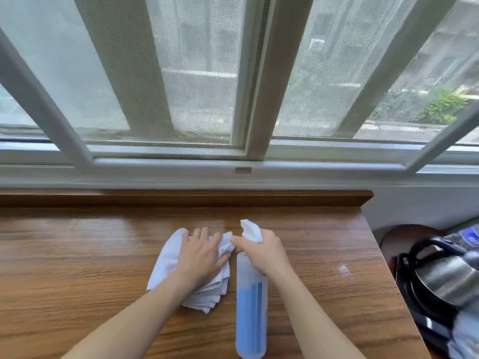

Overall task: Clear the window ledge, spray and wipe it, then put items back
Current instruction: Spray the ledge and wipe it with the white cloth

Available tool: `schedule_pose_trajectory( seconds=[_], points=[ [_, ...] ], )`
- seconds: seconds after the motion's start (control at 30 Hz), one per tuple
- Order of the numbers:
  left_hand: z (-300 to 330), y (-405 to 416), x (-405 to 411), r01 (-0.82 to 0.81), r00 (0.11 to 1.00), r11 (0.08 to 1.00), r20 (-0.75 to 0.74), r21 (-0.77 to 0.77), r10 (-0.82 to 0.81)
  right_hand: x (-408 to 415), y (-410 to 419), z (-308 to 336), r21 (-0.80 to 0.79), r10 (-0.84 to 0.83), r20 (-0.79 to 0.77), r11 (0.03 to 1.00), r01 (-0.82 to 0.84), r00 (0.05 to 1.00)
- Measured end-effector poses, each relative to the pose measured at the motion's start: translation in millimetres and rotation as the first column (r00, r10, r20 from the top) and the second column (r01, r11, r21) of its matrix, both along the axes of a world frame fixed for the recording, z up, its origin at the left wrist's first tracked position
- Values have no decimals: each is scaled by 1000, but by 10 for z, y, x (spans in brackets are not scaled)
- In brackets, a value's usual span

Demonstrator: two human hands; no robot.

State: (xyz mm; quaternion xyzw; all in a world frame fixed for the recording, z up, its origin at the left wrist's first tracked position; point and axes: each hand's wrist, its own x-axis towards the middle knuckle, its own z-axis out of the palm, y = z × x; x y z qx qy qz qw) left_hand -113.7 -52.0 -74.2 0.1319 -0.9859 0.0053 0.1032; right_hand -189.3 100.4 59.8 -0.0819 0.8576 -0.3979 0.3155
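Note:
A wooden ledge [90, 255] runs below the window. My left hand [201, 255] presses flat on a folded white cloth [166, 263] lying on the wood at the centre. Just to its right, my right hand [261, 251] grips the neck of a clear spray bottle [251, 320] holding blue liquid. The index finger lies on the trigger, and the bottle's white nozzle [250, 229] points toward the window. A small patch of white droplets [344, 270] shows on the wood to the right.
The ledge ends at a raised wooden lip [233, 198] below the window frame [233, 167]. Past the ledge's right edge stand a steel kettle with a black handle [440, 278] and a dark round stool [404, 234].

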Motion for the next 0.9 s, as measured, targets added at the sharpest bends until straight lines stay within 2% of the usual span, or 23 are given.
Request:
schedule_pose_trajectory(
  seconds=[0.27,0.6,0.9],
  points=[
    [67,-198,-506,-143,983,990,119,12,141,6,89,-45,-9,-1,-2,1000,1,1000],
    [206,-187,-641,-177,962,984,217,23,168,19,119,-57,21,-13,-16,1000,13,1000],
    [102,207,48,-69,992,997,109,33,65,104,127,32,34,-7,-42,999,8,999]
  ],
)
